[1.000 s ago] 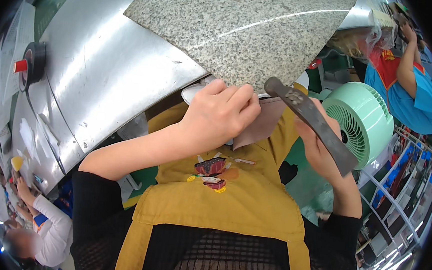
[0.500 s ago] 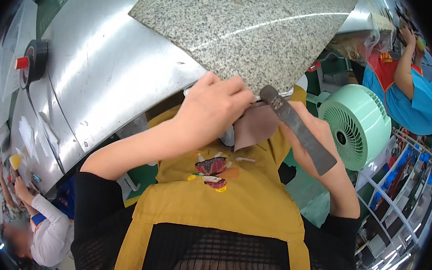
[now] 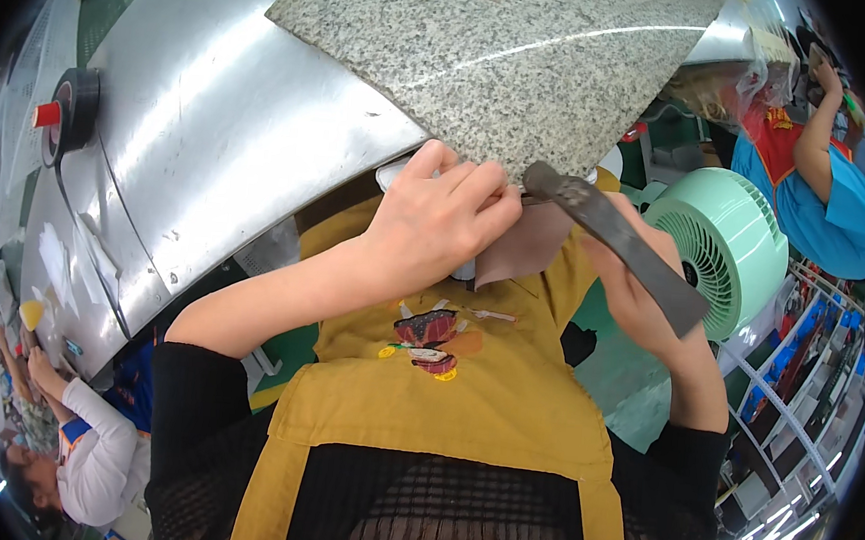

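Note:
My left hand [image 3: 436, 220] is closed at the near edge of a speckled granite slab [image 3: 507, 65], its fingers curled over a brown flat piece [image 3: 526, 254] and a small white object [image 3: 395, 173] that is mostly hidden. My right hand [image 3: 641, 295] grips a long, flat dark metal tool [image 3: 615, 245]. The tool's tip lies against the brown piece, right beside my left fingertips. Both hands are held up over my yellow apron [image 3: 443, 411].
The granite slab rests on a shiny metal table [image 3: 232, 126] with a black tape roll [image 3: 73, 109] on it. A mint-green fan [image 3: 730, 246] stands at the right. A person in blue [image 3: 829, 187] works behind it, and another person in white [image 3: 89, 447] is at lower left.
More of the brown piece shows below my left hand. The tool's tip has edged slightly closer to my left fingers. Both hands otherwise stay in place.

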Motion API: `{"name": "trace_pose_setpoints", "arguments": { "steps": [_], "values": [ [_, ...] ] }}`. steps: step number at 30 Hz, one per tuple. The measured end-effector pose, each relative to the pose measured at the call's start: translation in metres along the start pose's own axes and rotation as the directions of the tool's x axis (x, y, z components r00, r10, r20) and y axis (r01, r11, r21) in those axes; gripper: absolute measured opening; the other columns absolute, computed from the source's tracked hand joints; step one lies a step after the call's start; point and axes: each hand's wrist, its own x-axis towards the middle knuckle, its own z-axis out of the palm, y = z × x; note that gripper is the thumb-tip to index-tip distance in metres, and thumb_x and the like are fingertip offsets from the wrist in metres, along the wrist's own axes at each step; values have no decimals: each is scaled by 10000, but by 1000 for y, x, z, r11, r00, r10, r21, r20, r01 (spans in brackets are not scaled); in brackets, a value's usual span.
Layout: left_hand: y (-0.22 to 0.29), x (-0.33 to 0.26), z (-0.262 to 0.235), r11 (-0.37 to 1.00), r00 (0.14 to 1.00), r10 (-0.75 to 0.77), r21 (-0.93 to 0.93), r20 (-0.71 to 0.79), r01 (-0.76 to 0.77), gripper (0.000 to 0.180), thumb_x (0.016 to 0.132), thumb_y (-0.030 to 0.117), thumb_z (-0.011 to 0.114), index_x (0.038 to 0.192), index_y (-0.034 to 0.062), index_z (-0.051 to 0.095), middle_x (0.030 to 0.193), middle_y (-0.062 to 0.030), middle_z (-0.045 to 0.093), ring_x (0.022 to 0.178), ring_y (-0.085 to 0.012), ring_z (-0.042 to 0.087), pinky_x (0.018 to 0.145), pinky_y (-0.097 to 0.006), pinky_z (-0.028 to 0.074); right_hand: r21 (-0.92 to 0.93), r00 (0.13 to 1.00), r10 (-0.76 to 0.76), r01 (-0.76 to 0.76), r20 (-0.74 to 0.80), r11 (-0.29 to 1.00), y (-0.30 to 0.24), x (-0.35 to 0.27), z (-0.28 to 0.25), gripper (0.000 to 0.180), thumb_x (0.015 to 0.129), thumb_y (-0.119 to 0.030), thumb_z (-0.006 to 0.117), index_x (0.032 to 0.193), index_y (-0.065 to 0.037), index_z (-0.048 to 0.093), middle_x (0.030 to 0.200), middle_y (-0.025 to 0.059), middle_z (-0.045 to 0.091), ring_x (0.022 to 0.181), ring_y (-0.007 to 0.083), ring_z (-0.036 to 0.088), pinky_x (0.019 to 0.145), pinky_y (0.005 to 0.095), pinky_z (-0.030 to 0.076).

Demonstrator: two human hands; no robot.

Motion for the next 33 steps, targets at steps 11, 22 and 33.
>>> {"name": "trace_pose_setpoints", "arguments": {
  "steps": [11, 22, 33],
  "values": [
    [-3, 17, -15, 961, 949, -179, -161, 260, 226, 111, 806, 93, 616, 915, 75, 625, 855, -29, 564, 692, -213, 554, 690, -311, 437, 110, 997, 53, -48, -47, 993, 16, -12, -3, 217, 936, -95, 532, 1126, 9, 551, 863, 125, 586, 746, 206, 548, 709, 287, 459],
    [-13, 56, -26, 613, 769, -226, -526, 598, 590, 153, 810, 81, 585, 942, 40, 653, 839, -86, 650, 753, -212, 636, 680, -315, 509, 176, 976, 157, -130, -149, 976, 29, -32, -20, 249, 948, -127, 524, 1148, 19, 548, 894, 125, 608, 776, 185, 555, 747, 272, 451],
    [2, 23, -1, 998, 998, -53, -36, 45, 55, 139, 723, 73, 625, 856, 109, 607, 816, 15, 540, 708, -149, 557, 707, -291, 386, 103, 997, 26, -18, -68, 994, 20, -15, -17, 221, 909, -79, 541, 1120, -16, 536, 912, 136, 589, 783, 297, 583, 692, 331, 468]
  ]
}}
